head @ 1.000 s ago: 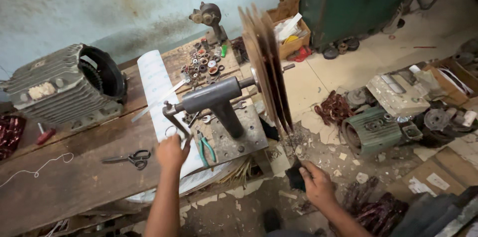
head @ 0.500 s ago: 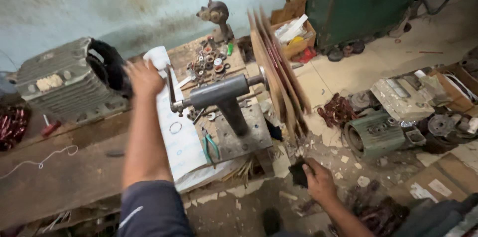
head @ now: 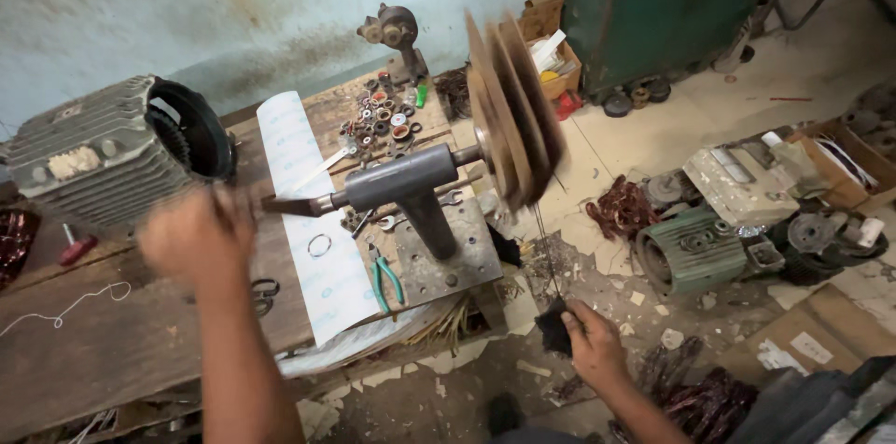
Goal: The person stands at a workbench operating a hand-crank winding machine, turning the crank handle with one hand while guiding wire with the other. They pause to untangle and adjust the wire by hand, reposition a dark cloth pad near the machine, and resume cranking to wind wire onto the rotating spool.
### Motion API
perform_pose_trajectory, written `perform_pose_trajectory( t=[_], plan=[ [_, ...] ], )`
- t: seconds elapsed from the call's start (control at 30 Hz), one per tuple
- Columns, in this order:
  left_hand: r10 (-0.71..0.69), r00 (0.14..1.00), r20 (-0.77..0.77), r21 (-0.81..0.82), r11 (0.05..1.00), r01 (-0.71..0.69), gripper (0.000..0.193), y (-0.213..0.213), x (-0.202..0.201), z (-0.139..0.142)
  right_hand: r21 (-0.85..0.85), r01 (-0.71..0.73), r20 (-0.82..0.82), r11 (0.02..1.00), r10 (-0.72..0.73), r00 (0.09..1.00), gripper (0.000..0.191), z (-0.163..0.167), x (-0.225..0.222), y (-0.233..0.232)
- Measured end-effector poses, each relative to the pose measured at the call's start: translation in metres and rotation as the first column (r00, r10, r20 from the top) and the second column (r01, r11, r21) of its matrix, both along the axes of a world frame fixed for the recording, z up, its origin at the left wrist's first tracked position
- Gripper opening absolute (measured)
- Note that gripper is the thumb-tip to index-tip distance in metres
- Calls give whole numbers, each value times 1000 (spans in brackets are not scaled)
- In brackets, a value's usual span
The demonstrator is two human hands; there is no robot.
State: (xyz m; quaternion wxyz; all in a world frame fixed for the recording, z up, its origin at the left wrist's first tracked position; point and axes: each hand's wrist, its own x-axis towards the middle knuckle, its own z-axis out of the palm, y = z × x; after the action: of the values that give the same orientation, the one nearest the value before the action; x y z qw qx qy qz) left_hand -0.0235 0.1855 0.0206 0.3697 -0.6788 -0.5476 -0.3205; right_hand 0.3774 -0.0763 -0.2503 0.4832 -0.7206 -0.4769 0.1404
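From the head camera, the left hand (head: 196,237) has dropped back from the far edge of the surface (head: 121,351), where it was half a second ago near the grey finned motor housing (head: 103,150), and now sits blurred just short of the crank end (head: 280,206) of the hand winding machine (head: 420,183). A second ago it was down at that same crank, so this looks like one turn of the handle coming round. The blur is too strong to tell whether its fingers are closed on the handle or loose.

The stack of brown winding discs (head: 513,108) on the shaft, well to the right of the left hand, is smeared too, which suggests it is spinning.

The right hand (head: 593,351) has stayed low, below the surface edge and under the discs. It is pinched around a small dark pad (head: 555,327), and a thin wire (head: 546,248) runs up from that pad to the discs.

Between the two hands lie green-handled pliers (head: 385,276) on a white sheet (head: 317,239), with scissors (head: 264,293) just beside the left forearm.
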Motion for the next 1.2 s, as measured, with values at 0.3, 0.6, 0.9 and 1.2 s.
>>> perform_pose_trajectory(
  t=[0.3, 0.6, 0.9, 1.2],
  plan=[
    [-51, 998, 46, -693, 718, 69, 46, 124, 61, -97, -21, 13, -41, 1000, -13, 999, 29, -8, -3, 6],
    [164, 983, 76, -699, 712, -65, 13, -83, -8, -87, -177, -10, -94, 984, -7, 996, 25, 13, 3, 1],
    [-21, 997, -80, -210, 978, 4, 41, 163, 30, -10, -127, -48, -100, 991, 36, 994, 22, 6, 2, 5],
    [8, 1000, -2, -735, 678, -7, 25, -30, 27, -157, -140, 3, -5, 990, -4, 1000, 22, 5, -1, -7]
  ],
)
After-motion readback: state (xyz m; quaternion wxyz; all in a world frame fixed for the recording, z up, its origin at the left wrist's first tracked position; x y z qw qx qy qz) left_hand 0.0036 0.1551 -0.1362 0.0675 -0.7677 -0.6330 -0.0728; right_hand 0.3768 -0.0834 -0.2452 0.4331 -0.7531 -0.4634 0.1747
